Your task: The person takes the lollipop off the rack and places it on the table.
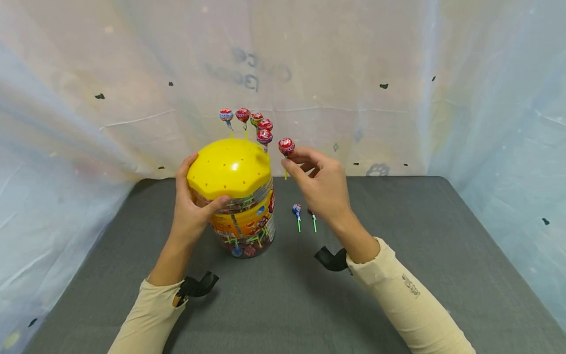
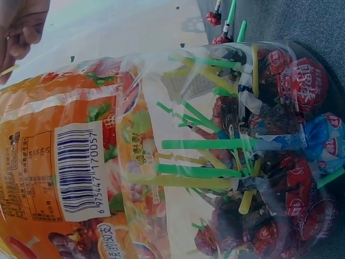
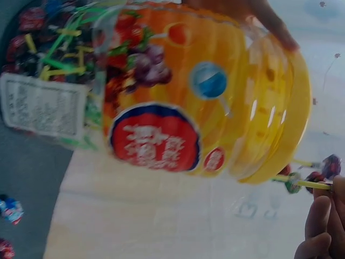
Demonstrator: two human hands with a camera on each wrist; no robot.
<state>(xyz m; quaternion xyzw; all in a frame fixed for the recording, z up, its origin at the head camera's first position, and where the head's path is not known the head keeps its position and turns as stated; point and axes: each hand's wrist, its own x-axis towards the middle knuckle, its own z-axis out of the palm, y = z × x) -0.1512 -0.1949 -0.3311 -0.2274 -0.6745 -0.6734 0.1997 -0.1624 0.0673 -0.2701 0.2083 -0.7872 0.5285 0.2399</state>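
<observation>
A large clear plastic jar (image 1: 243,223) with an orange label and a yellow domed lid (image 1: 230,167) stands on the table, tilted slightly. My left hand (image 1: 190,204) grips it near the lid, thumb across the front and fingers at the far side. Several wrapped lollipops (image 1: 242,115) stick up from small holes along the lid's back and right edge. To the right of the lid, my right hand (image 1: 325,184) pinches a red-wrapped lollipop (image 1: 286,146) by its yellow stick (image 3: 310,184), head up. Through the jar's clear lower wall, more lollipops (image 2: 280,140) show.
Two loose lollipops, one blue (image 1: 297,210) and one dark red (image 1: 312,215), lie on the grey table (image 1: 283,305) right of the jar. Translucent plastic sheeting (image 1: 318,98) hangs behind and at both sides. Black straps (image 1: 331,259) sit at the wrists.
</observation>
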